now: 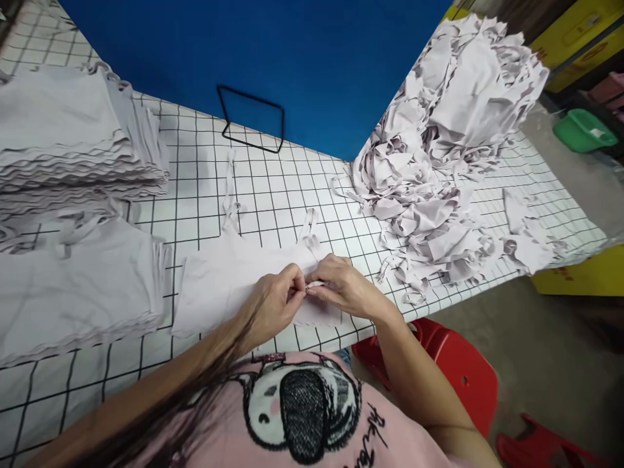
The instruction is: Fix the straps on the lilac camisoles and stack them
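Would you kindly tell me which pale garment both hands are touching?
The single garment between the stacks and loose heap: left hand and right hand are on it alone.

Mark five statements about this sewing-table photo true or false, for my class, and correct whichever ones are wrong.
1. The left hand and right hand meet over a pale strappy garment. True.
2. The tablecloth is covered in polka dots. False: the tablecloth is white with a dark grid.
3. A loose fabric heap lies on the picture's right. True.
4. The neat garment stacks are also on the right. False: the garment stacks are on the picture's left.
5. A red plastic stool stands lower than the tabletop. True.
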Available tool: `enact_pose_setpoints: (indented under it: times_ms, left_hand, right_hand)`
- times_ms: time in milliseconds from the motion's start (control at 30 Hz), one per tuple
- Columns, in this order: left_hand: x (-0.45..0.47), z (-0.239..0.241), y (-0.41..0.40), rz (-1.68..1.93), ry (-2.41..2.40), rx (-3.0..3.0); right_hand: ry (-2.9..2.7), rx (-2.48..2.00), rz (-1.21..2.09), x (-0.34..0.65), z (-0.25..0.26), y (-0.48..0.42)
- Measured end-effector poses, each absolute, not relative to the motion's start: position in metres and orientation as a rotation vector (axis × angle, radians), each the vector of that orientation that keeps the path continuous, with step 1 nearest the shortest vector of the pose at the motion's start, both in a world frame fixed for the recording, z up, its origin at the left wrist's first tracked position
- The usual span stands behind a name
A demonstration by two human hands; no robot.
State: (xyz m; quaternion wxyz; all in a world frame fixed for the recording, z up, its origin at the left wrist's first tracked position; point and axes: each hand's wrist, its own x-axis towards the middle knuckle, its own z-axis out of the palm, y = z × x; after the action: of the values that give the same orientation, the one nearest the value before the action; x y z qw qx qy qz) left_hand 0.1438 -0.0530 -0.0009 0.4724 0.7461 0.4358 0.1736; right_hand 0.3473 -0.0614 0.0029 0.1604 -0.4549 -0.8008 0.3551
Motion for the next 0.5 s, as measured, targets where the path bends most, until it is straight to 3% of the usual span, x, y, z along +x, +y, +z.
enact_pose_setpoints:
  times_ms: [267, 500]
  left_hand:
    - [0.141, -0.022, -0.028, 0.498, 1.268, 2.372]
    - [0.143, -0.031, -0.017, 0.428, 1.270, 2.195]
  right_hand:
    - [-1.952, -1.412, 0.899, 0.348, -0.006, -0.046]
    - [-1.971, -1.424, 0.894, 0.340, -0.024, -0.035]
